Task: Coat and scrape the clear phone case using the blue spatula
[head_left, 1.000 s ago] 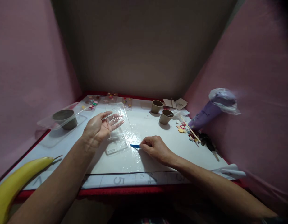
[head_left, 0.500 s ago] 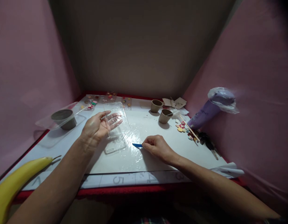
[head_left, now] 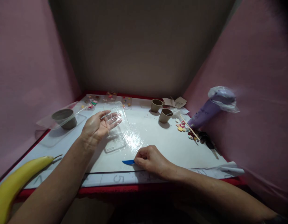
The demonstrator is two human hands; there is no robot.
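Note:
My left hand (head_left: 99,124) is raised over the left middle of the white paper, its thumb and fingers around a clear, thin plastic case (head_left: 119,115) shaped like a phone case. Through the case its fingers show, spread out. Below it, a rounded outline on the paper looks like the case's shadow. My right hand (head_left: 150,160) pinches a small blue knife (head_left: 128,162) close to the paper's front edge, blade pointing left. The handle is hidden inside the fingers. Shiny, wrinkled clear film (head_left: 134,138) lies on the paper between the hands.
A purple piping bag (head_left: 203,113) leans at the right, beside small charms (head_left: 181,127) and a wooden stick (head_left: 189,128). Two brown cups (head_left: 166,116) stand behind. At left are a dark pot (head_left: 68,119) behind a clear lid and a banana (head_left: 20,172). Charm packs (head_left: 110,97) lie at the back.
My right hand has drawn the blue knife toward me and slightly left, down to the paper's front edge. My left hand holds the clear case in nearly the same place.

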